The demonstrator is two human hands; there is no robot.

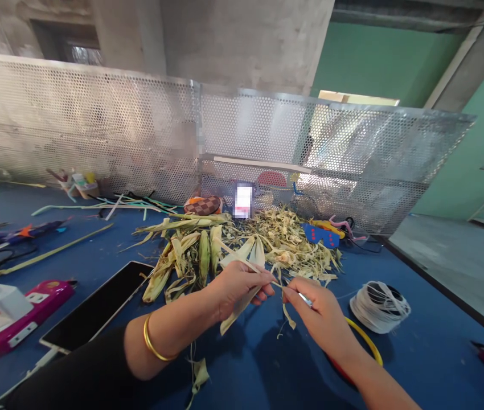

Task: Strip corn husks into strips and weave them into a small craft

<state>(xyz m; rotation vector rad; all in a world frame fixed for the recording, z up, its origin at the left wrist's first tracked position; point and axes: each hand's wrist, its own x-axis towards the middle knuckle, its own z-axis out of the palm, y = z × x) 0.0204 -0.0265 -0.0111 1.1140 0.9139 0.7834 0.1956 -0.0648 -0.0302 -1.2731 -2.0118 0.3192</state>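
Note:
My left hand (242,287), with a gold bangle on the wrist, is closed on pale dried corn husks (257,253) that fan out above and below the fingers. My right hand (314,310) pinches near a thin husk strip (288,316) just right of the left fingertips. A bit of shiny metal (306,299) shows between its thumb and fingers; most of that tool is hidden. By the right wrist curves a yellow loop (370,340) with red inside it, perhaps a scissors handle. Whether it joins the metal, I cannot tell.
Behind the hands lie whole husks (169,262) and a heap of husk scraps (297,239). A spool of white string (379,306) stands right. A phone (99,307), a magenta power strip (41,302) and a glue gun (24,230) lie left. Perforated metal panels (139,131) border the back.

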